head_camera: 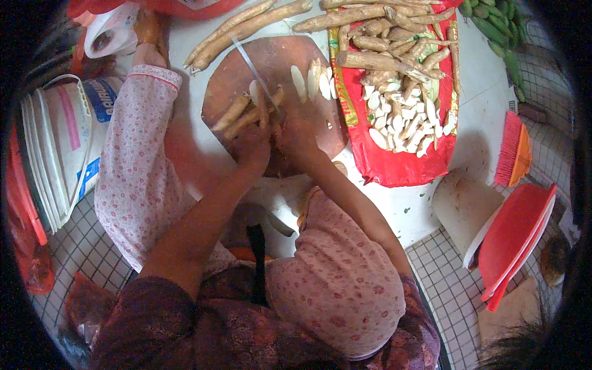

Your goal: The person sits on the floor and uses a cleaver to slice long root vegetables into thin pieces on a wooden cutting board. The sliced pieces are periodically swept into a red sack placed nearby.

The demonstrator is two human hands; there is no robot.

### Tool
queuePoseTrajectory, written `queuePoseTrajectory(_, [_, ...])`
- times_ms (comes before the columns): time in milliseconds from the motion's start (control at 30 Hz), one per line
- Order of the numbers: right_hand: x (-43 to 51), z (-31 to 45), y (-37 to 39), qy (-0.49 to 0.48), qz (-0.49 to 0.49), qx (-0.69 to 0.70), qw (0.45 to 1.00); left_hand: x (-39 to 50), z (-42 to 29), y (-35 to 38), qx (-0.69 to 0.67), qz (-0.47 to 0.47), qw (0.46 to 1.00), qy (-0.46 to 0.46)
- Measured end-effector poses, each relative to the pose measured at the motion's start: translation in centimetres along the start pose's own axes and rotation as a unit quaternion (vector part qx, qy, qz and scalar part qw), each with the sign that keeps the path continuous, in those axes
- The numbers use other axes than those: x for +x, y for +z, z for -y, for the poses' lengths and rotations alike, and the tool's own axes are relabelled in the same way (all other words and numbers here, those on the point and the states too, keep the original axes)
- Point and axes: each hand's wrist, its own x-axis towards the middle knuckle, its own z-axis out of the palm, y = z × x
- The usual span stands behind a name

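Note:
A round wooden chopping board (273,55) lies before me. My right hand (297,134) is closed over the lower end of a long knife (253,69), whose pale blade points up and left across the board. My left hand (252,143) is curled at the board's lower middle around the end of a brown root; its fingers are partly in shadow. Peeled brown root pieces (233,113) rest beside the left hand. White slices (298,83) lie at the board's right side. Cut white chunks (402,125) and whole long roots (370,44) lie on a red plastic sack (384,169).
Two long roots (249,27) lie beyond the board. At left stand a white bucket (69,134) and a white roll (111,34). Green bananas (495,23), a pink brush (508,148), a pale container (465,208) and a red lid (515,236) are at right.

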Motion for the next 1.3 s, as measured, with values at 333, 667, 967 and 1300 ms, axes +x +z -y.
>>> queuePoseTrajectory(333, [-2.7,-0.9,-1.9,0.009,-0.091,0.047,0.995,-2.2,-1.3,1.6,0.28,0.056,0.948,0.138])
queuePoseTrajectory(667, [-1.8,-1.3,-1.8,0.008,-0.123,0.075,0.99,-0.3,-2.2,3.2,0.133,0.015,0.979,0.155])
queuePoseTrajectory(967, [-1.7,-1.9,-2.3,-0.033,-0.166,0.075,0.983,0.2,-0.5,3.3,0.11,0.139,0.984,0.008])
queuePoseTrajectory(1300, [0.2,-0.4,-2.1,-0.029,-0.189,0.054,0.98,0.8,0.9,4.5,0.035,0.071,0.993,0.093])
